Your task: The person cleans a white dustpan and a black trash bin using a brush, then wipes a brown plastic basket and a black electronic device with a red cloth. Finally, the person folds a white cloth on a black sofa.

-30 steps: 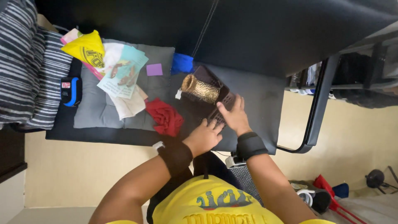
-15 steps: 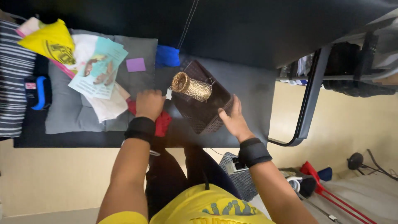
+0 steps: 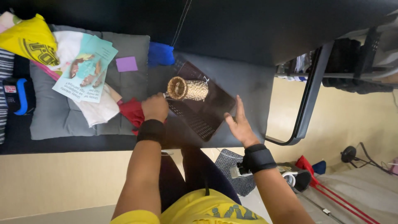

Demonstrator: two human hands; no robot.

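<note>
Gripping a crumpled red cloth (image 3: 132, 112), my left hand (image 3: 155, 107) has its fingers curled shut around the fabric, just beside the near left corner of a dark brown perforated plastic basket (image 3: 203, 110). My right hand (image 3: 239, 124) is open with fingers spread, its fingertips near the basket's right edge; I cannot tell whether they touch it. Both my wrists wear black bands.

On top of the basket lies a golden woven cylinder (image 3: 186, 88) on its side, its open end facing my left hand. The basket sits on a grey padded surface (image 3: 248, 89).

Left of the cloth, a grey cushion (image 3: 132, 83) carries a white cloth (image 3: 97, 110), a teal printed leaflet (image 3: 85, 68) and a small purple square note (image 3: 126, 64). A yellow bag (image 3: 29, 39) lies at the cushion's far left corner, and a blue fabric bundle (image 3: 161, 54) rests just beyond the basket. At the far left edge sits a blue and black device (image 3: 16, 95).
</note>
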